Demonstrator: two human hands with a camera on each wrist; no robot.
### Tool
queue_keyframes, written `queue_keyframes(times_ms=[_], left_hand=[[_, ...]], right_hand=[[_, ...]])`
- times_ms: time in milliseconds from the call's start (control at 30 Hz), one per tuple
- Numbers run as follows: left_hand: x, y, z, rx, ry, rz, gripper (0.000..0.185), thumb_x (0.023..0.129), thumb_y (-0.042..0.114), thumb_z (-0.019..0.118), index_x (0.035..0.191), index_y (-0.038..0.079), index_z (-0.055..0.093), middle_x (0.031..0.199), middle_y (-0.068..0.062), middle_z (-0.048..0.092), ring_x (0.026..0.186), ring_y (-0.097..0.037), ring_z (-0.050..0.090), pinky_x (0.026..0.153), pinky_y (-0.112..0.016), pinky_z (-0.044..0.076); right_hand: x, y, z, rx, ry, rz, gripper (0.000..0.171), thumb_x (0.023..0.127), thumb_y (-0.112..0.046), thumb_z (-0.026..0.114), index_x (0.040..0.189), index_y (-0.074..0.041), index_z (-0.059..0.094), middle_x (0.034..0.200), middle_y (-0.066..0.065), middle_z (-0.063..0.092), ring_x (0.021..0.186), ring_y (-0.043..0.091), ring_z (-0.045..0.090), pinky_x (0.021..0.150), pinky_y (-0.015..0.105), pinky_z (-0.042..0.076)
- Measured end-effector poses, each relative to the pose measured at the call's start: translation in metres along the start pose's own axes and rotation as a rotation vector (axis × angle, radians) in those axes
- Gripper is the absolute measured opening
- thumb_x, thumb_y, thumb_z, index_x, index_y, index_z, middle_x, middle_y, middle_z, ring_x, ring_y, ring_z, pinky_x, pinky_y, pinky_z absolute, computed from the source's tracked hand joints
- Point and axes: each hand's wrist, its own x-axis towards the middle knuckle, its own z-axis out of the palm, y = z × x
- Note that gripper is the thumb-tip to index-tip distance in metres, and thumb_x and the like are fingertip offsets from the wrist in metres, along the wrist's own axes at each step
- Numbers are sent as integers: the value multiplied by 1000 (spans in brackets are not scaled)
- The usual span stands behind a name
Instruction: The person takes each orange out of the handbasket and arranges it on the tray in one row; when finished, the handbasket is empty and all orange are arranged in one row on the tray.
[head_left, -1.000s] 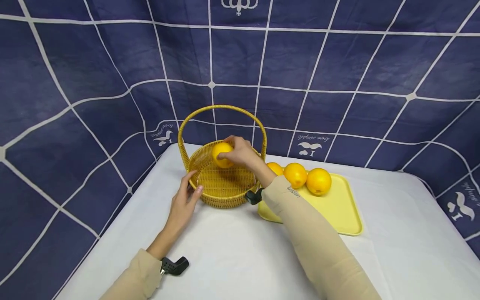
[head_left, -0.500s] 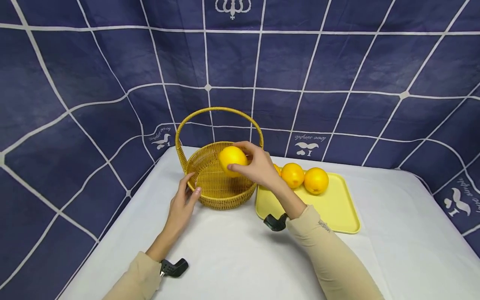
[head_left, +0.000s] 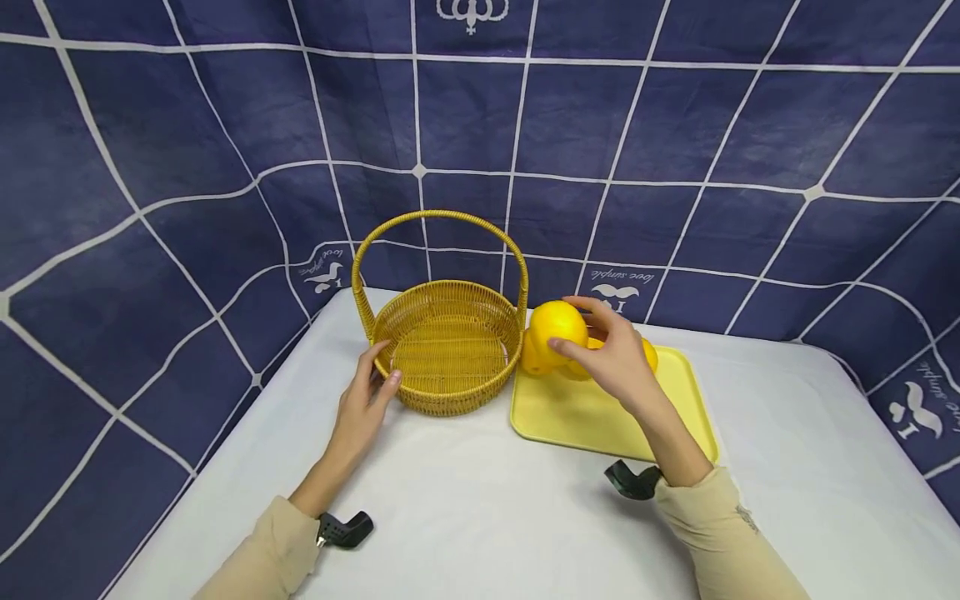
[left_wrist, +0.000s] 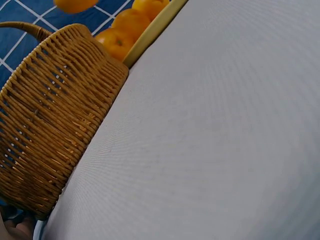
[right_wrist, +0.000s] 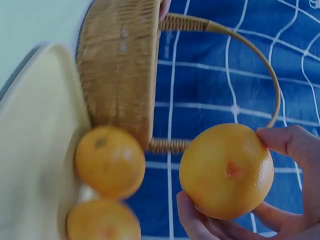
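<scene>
One orange (head_left: pixel 558 324), in the right hand's (head_left: pixel 615 358) curled grip, held above the yellow tray (head_left: pixel 585 412) just right of the wicker basket (head_left: pixel 448 350); left hand (head_left: pixel 363 408), fingers relaxed, touching the basket's near-left rim.

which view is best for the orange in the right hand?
Right wrist: the held orange fills the frame, with fingertips curled round it. The head view shows it small, partly covered by the right hand, above the yellow tray. Left wrist catches only its lower edge at the top border.
</scene>
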Motion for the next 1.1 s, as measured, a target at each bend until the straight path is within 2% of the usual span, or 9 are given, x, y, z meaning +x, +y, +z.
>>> queue_keyframes(times_ms=[167, 233, 333, 400, 467, 633, 833, 1100], left_hand=[[2, 0, 0, 3, 4, 11, 58, 111, 35, 55, 163, 23, 34, 170, -17, 33, 146, -46, 48, 121, -54, 44], [3, 0, 1, 6, 3, 13, 57, 111, 35, 54, 163, 23, 34, 170, -18, 33, 146, -46, 48, 121, -55, 44], [4, 0, 2, 9, -3, 14, 57, 111, 35, 54, 163, 22, 34, 170, -18, 32, 147, -46, 46, 122, -55, 43], [4, -1, 2, 9, -3, 6, 57, 111, 36, 54, 163, 23, 34, 171, -18, 32, 148, -45, 46, 122, -53, 43], [3, -1, 1, 10, -1, -1, 58, 111, 37, 54, 163, 25, 34, 171, -17, 32, 148, -44, 46, 122, -52, 43], [3, -3, 0, 7, -4, 8, 58, 111, 36, 54, 164, 27, 32, 171, -16, 30, 151, -44, 41, 123, -51, 41], [4, -4, -2, 2, -12, 6, 58, 111, 36, 54, 164, 28, 32, 172, -16, 28, 152, -45, 40, 123, -51, 40], [4, -3, -1, 13, -21, 6, 58, 112, 36, 53, 165, 26, 31, 172, -17, 28, 152, -47, 39, 123, -53, 40]], right_hand=[[-21, 20, -38, -75, 60, 54, 67, 91, -34, 84, 151, -23, 56, 142, 15, 65, 126, 38, 66, 90, 27, 60], [-27, 28, -53, -98, 90, 89, 68, 93, -36, 82, 153, -22, 55, 144, 17, 63, 127, 40, 64, 91, 23, 57], [-32, 39, -73, -121, 140, 136, 70, 95, -39, 79, 156, -17, 51, 148, 19, 59, 132, 44, 60, 102, 36, 60], [-31, 45, -82, -128, 167, 163, 73, 96, -41, 78, 157, -15, 49, 150, 21, 57, 134, 46, 58, 109, 52, 57], [-29, 51, -88, -135, 188, 192, 75, 96, -42, 77, 158, -13, 47, 152, 22, 55, 136, 47, 57, 111, 61, 53], [-27, 68, -96, -177, 246, 259, 75, 96, -41, 76, 158, -11, 47, 152, 28, 53, 134, 49, 56, 109, 60, 55], [-25, 92, -98, -259, 293, 284, 72, 97, -37, 76, 156, -6, 49, 151, 31, 54, 131, 52, 56, 103, 61, 56], [-26, 119, -97, -301, 238, 331, 72, 97, -34, 75, 154, 1, 47, 149, 36, 52, 131, 56, 52, 108, 66, 53]])
